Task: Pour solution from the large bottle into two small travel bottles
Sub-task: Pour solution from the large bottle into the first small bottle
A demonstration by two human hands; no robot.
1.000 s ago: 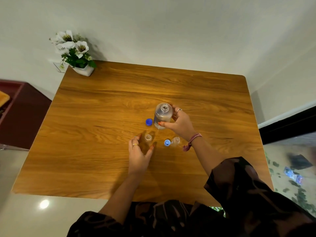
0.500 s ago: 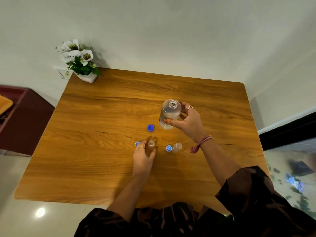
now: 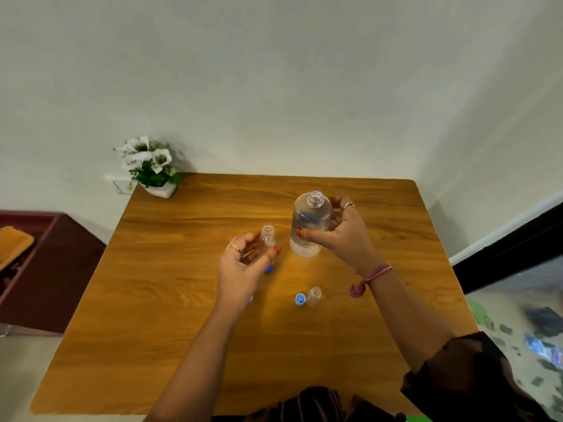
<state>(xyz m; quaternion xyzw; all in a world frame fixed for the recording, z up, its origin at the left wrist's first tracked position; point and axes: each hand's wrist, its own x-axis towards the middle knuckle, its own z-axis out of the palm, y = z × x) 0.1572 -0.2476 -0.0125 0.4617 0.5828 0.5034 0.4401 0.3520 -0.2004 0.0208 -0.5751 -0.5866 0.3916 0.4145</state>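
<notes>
Holding one large bottle [image 3: 310,223], two small bottles [image 3: 267,237].

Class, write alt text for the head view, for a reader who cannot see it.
Over a wooden table, the right hand holds an uncapped large bottle upright while the left hand holds an open small bottle beside it. A second small bottle and a blue cap sit nearer.

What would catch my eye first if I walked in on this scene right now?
Two hands lifted over the middle of a wooden table: the right hand grips a large clear bottle, uncapped, and the left hand holds a small travel bottle beside it. White flowers in a pot stand on the far left corner.
</notes>
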